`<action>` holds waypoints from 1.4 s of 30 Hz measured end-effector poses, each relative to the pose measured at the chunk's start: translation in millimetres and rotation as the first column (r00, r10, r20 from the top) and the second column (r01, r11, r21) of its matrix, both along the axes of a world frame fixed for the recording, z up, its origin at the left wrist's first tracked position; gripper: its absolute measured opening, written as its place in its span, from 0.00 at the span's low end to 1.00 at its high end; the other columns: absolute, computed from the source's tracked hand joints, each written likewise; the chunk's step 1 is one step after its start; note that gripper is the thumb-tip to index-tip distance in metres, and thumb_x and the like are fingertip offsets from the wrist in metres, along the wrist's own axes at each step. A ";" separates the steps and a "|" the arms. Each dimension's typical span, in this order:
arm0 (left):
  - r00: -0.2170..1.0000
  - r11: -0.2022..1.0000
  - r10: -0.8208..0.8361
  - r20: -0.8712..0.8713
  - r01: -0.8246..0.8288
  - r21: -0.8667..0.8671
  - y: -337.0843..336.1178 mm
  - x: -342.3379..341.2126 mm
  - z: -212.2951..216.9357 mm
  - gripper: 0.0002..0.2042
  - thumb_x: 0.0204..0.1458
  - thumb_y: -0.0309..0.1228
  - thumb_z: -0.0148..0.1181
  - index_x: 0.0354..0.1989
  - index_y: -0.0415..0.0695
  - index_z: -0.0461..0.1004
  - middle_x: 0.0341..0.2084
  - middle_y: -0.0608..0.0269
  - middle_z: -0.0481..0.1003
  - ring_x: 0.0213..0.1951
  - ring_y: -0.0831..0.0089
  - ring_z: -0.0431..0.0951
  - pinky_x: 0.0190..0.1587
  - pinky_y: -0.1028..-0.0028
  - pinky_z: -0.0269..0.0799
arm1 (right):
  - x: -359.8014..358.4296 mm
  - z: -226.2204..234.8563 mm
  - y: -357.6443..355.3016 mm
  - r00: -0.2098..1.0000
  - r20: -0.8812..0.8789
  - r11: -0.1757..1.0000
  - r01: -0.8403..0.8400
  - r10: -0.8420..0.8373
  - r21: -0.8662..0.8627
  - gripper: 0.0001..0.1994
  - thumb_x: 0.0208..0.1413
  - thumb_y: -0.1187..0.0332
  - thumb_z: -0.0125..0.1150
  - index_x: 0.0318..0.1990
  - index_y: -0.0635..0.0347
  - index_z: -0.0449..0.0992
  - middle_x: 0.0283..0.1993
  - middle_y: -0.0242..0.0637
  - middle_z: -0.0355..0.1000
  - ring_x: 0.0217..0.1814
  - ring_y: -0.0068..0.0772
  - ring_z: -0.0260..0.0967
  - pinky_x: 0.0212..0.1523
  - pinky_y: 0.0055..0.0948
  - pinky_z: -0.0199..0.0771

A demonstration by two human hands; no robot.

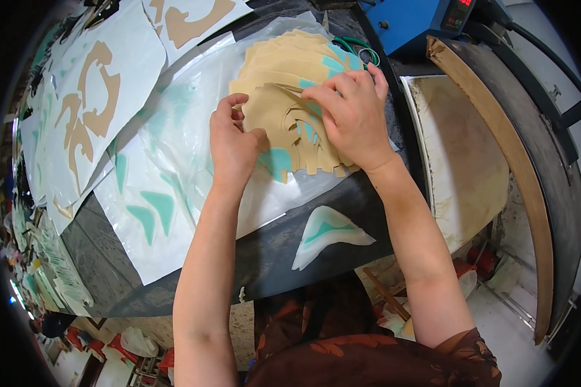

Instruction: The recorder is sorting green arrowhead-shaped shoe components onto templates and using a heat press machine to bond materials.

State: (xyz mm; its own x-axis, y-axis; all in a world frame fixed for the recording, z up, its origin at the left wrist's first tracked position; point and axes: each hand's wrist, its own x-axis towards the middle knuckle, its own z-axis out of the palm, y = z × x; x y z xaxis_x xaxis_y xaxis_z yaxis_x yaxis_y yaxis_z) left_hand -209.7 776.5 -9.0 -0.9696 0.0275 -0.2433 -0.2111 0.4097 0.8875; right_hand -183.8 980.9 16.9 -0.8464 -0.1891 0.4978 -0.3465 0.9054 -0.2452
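A fanned stack of tan cut-out pieces (pixel 268 64) with mint-green patches lies on white and clear sheeting on the dark table. The top tan piece (pixel 274 119) has a slotted, strip-like lower edge and a green patch at its lower left. My left hand (pixel 231 145) grips its left edge, fingers curled and thumb lying on the surface. With bent fingertips, my right hand (pixel 358 119) pinches the piece's upper right edge, where it lifts slightly from the stack. The right palm hides part of the pieces.
White sheets with brown shapes (pixel 100 90) lie at the left, beside paper with green shapes (pixel 155 209). A small white-and-green piece (pixel 329 235) rests near the front edge. Green-handled scissors (pixel 361 51), a blue machine (pixel 416 26) and a curved brown-edged board (pixel 497 116) stand right.
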 end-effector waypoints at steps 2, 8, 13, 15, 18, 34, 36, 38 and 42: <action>1.000 1.000 0.000 -0.016 0.000 0.014 0.6 0.4 -0.6 0.27 0.35 0.17 0.60 0.50 0.42 0.69 0.38 0.60 0.64 0.36 0.69 0.67 0.42 0.72 0.68 | -1.2 -1.0 -0.2 1.000 -0.003 1.000 0.004 -0.004 0.003 0.11 0.44 0.74 0.63 0.34 0.43 0.79 0.35 0.22 0.67 0.48 0.33 0.64 0.64 0.55 0.48; 0.999 1.000 0.001 -0.042 -0.002 -0.028 4.1 5.6 6.6 0.23 0.36 0.16 0.59 0.46 0.42 0.67 0.35 0.62 0.66 0.34 0.70 0.66 0.40 0.73 0.67 | -0.4 -0.8 -0.8 1.000 0.014 1.000 0.003 -0.003 -0.002 0.07 0.45 0.72 0.64 0.32 0.44 0.77 0.34 0.22 0.68 0.47 0.33 0.65 0.64 0.56 0.46; 0.999 0.999 0.007 -0.046 -0.009 -0.045 6.7 10.3 15.7 0.32 0.39 0.15 0.60 0.58 0.42 0.62 0.30 0.65 0.68 0.31 0.75 0.67 0.38 0.75 0.68 | 0.1 -1.4 4.2 0.990 0.139 0.994 0.010 0.004 -0.105 0.07 0.47 0.71 0.63 0.33 0.45 0.76 0.33 0.21 0.71 0.47 0.31 0.66 0.64 0.57 0.46; 0.999 0.999 0.034 -0.030 -0.033 0.024 6.9 13.1 18.6 0.29 0.41 0.17 0.61 0.56 0.41 0.64 0.29 0.67 0.68 0.31 0.77 0.67 0.37 0.76 0.68 | -0.6 -2.2 7.0 0.981 0.196 0.983 0.030 0.005 -0.179 0.07 0.47 0.71 0.63 0.34 0.46 0.76 0.33 0.21 0.73 0.48 0.31 0.67 0.64 0.58 0.47; 0.996 0.982 0.056 0.070 -0.068 0.177 4.8 11.1 22.7 0.20 0.47 0.21 0.63 0.50 0.39 0.70 0.29 0.69 0.70 0.31 0.80 0.67 0.37 0.78 0.67 | -2.4 -2.4 13.1 0.948 0.318 0.940 0.080 0.031 -0.331 0.08 0.47 0.68 0.64 0.36 0.47 0.76 0.36 0.22 0.75 0.50 0.33 0.67 0.64 0.56 0.48; 0.994 0.873 0.065 0.092 -0.102 0.477 -5.6 38.8 50.8 0.11 0.56 0.32 0.63 0.42 0.39 0.76 0.33 0.68 0.76 0.36 0.80 0.72 0.44 0.77 0.66 | 31.5 22.3 39.6 0.792 0.557 0.622 0.309 0.250 -0.720 0.08 0.55 0.70 0.62 0.41 0.61 0.76 0.33 0.25 0.72 0.33 0.16 0.64 0.38 0.20 0.68; 0.996 0.874 0.047 0.079 -0.079 0.478 -11.2 42.8 60.1 0.11 0.56 0.32 0.63 0.42 0.39 0.75 0.33 0.68 0.76 0.35 0.81 0.71 0.41 0.78 0.66 | 40.5 29.0 33.9 0.787 0.558 0.536 0.361 0.264 -0.763 0.07 0.56 0.69 0.61 0.41 0.61 0.76 0.31 0.27 0.73 0.32 0.15 0.66 0.35 0.20 0.68; 0.998 0.882 0.032 0.062 -0.058 0.468 -15.0 47.5 71.0 0.10 0.57 0.33 0.62 0.42 0.40 0.75 0.32 0.69 0.76 0.33 0.83 0.70 0.34 0.79 0.63 | 50.6 35.8 27.6 0.752 0.547 0.360 0.427 0.369 -0.830 0.10 0.58 0.68 0.61 0.44 0.63 0.75 0.33 0.26 0.72 0.34 0.14 0.66 0.37 0.19 0.69; 0.995 0.881 0.006 0.097 -0.051 0.470 -17.6 63.1 94.1 0.10 0.57 0.34 0.62 0.41 0.41 0.75 0.32 0.70 0.76 0.31 0.84 0.70 0.33 0.80 0.64 | 75.5 49.1 20.2 0.800 0.467 0.195 0.425 0.375 -0.884 0.12 0.58 0.68 0.62 0.47 0.63 0.75 0.38 0.29 0.74 0.37 0.14 0.68 0.39 0.18 0.70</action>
